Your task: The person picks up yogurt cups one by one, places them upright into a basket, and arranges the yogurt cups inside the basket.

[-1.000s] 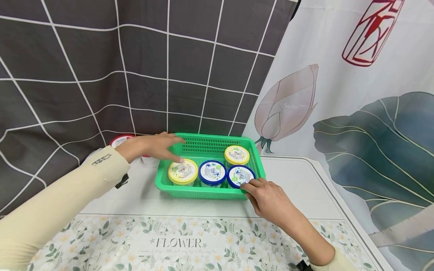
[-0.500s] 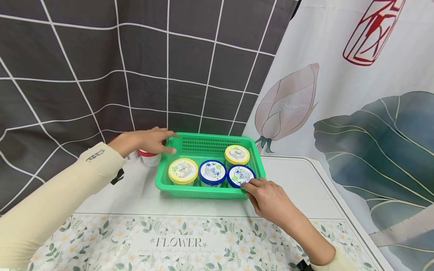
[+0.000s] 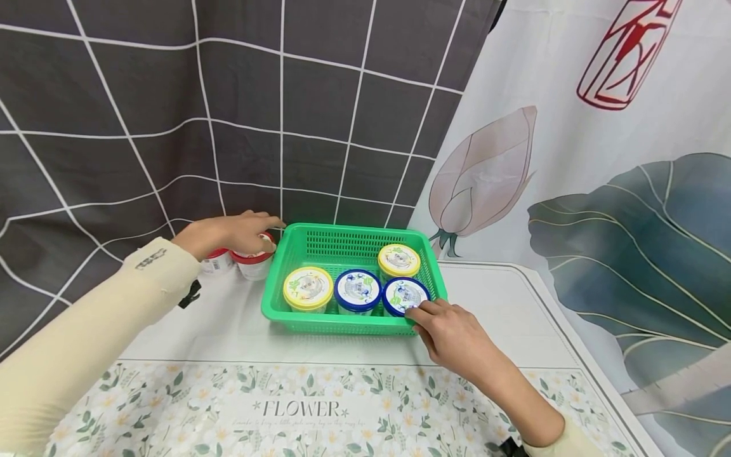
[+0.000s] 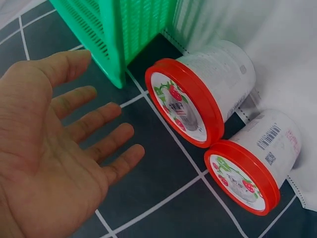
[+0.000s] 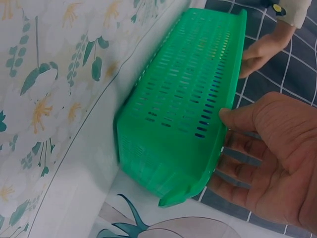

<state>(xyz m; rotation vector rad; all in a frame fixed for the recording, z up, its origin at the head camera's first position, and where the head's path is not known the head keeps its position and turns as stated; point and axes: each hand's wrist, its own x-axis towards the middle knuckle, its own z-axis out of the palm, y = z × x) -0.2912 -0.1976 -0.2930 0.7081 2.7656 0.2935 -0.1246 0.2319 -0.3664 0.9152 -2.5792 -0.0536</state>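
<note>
My left hand (image 3: 231, 233) hovers with spread fingers left of the green basket (image 3: 355, 327), over two red-lidded tubs, the nearer one (image 3: 254, 269) beside the basket, the other (image 3: 216, 263) further left. In the left wrist view the palm (image 4: 59, 148) holds nothing and stands apart from both tubs (image 4: 185, 104). At the basket's front right, my right hand (image 3: 457, 336) grips the rim, fingertips over a blue-lidded tub (image 3: 402, 294). The right wrist view has the thumb (image 5: 235, 119) on the rim's outer side and the other fingers behind it.
Inside the basket are also a second blue-lidded tub (image 3: 358, 289) and two yellow-lidded ones (image 3: 308, 289), (image 3: 398, 259). A dark gridded curtain (image 3: 240, 95) hangs behind, and a printed pale cloth (image 3: 502, 76) is at right. Flowered cloth (image 3: 308, 412) covers the table front.
My left hand has moved left, from above the basket's left end to over the red-lidded tubs, which show more now. The right hand and basket have stayed put.
</note>
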